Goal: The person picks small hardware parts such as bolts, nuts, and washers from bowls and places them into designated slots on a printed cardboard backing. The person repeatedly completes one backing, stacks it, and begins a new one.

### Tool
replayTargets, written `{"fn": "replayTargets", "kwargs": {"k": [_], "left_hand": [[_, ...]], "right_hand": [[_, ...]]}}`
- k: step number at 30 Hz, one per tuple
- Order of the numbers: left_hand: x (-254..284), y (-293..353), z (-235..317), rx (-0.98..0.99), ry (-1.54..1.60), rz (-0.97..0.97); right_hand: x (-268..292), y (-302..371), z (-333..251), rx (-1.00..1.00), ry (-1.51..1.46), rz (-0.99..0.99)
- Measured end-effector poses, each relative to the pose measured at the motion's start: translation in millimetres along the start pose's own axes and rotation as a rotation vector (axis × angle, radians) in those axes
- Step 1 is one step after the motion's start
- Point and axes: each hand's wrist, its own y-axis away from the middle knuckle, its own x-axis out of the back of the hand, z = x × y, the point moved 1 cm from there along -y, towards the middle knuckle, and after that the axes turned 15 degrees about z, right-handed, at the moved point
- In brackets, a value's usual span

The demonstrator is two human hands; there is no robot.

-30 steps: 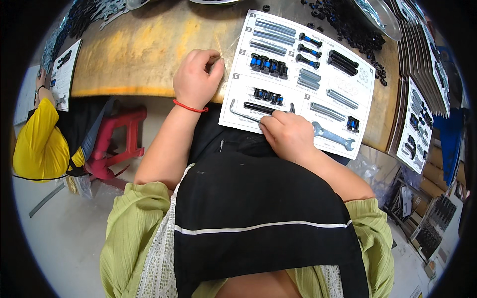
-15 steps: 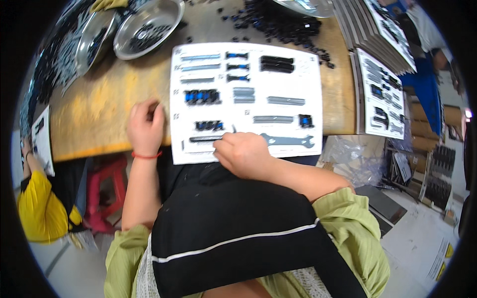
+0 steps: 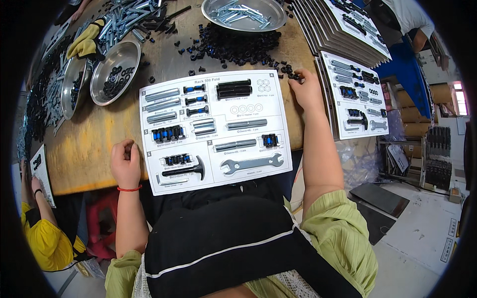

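A white printed card [image 3: 186,143] lies in front of me, bearing metal sleeves, black bolts with blue patches, a T-handled pin [image 3: 184,170] and a wrench [image 3: 252,163]. Beyond its far right corner my right hand [image 3: 305,90] reaches into loose black bolts [image 3: 284,69]. Its thumb and forefinger close around a small black piece that looks like one of these bolts. My left hand [image 3: 125,161] rests on the table beside the card's left edge. Its fingers are loosely curled, and nothing shows in them.
Steel bowls [image 3: 115,74] with small black parts stand at the far left, near a yellow glove [image 3: 85,43]. Another bowl [image 3: 243,25] holds silver pieces. Stacked filled cards [image 3: 332,30] rise at the right. A person in yellow [image 3: 47,243] works at the left.
My right hand has left the card's near edge, uncovering the T-handled pin, and moved far right to the loose black bolts. The view has shifted; my left hand stays beside the card.
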Motion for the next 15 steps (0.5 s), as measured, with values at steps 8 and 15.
{"fn": "replayTargets", "kwargs": {"k": [8,15], "left_hand": [[-2,4,-5,0.043,0.009,0.004],[-3,3,-8,0.002,-0.01,0.011]], "right_hand": [[-7,0,9,0.075,-0.129,-0.072],[-5,-18,8,-0.054,-0.061,-0.161]]}}
